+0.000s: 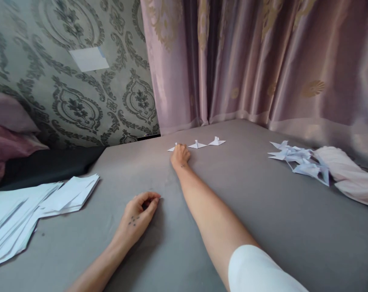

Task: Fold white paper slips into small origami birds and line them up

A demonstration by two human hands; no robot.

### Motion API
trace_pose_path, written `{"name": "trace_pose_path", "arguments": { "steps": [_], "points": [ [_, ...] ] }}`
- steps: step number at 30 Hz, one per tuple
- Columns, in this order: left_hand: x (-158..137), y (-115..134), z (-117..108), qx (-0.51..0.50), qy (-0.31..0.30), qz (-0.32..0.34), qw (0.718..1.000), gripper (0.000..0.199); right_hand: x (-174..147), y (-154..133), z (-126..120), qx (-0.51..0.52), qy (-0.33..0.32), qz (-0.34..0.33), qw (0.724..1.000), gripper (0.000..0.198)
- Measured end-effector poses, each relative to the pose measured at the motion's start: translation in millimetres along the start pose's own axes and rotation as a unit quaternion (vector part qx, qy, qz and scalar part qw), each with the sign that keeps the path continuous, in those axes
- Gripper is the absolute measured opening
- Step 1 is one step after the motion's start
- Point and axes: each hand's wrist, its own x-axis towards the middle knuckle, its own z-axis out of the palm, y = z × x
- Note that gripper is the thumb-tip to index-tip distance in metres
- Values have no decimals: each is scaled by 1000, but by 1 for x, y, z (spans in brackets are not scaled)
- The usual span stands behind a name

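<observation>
Stretched far out over the grey surface, my right hand (180, 155) is closed at a small white folded paper crane (172, 148). Most of this crane and my fingertips are hidden behind the hand. Just right of it, a second paper crane (197, 144) and a third paper crane (217, 141) continue the row, with wings spread. My left hand (138, 213) is nearer to me, thumb and forefinger pinched together. A tiny white tip shows at those fingertips, too small to name.
Stacks of white paper sheets (70, 194) lie at the left by a black cloth (50, 166). A heap of folded paper pieces (305, 160) and a pale cloth (345, 172) are on the right. Pink curtains (232, 61) and patterned wallpaper (123, 52) border the far side.
</observation>
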Motion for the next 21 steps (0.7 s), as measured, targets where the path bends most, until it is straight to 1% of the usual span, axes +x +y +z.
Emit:
{"name": "trace_pose_path", "arguments": {
  "steps": [3,6,9,12,16,19,21],
  "points": [
    [1,0,-2,-4,-7,5,1000,35,-5,2,-8,-5,-9,-9,1000,34],
    [1,-7,-5,-12,-6,10,1000,34,-13,10,-24,-11,-37,-38,999,36],
    [3,-17,-9,-12,4,21,1000,35,-28,29,-48,-21,-85,-90,992,26],
    [4,-21,-15,-7,24,26,999,37,-55,53,-73,-28,-124,-152,980,16],
    [5,-19,-24,14,77,24,997,38,-100,83,-94,-16,-150,-227,962,13],
    [9,-23,-33,30,133,25,990,38,-126,97,-98,-4,-143,-264,954,13],
    [14,-30,-43,44,190,23,981,37,-134,102,-96,6,-133,-277,952,15]
  ]
}}
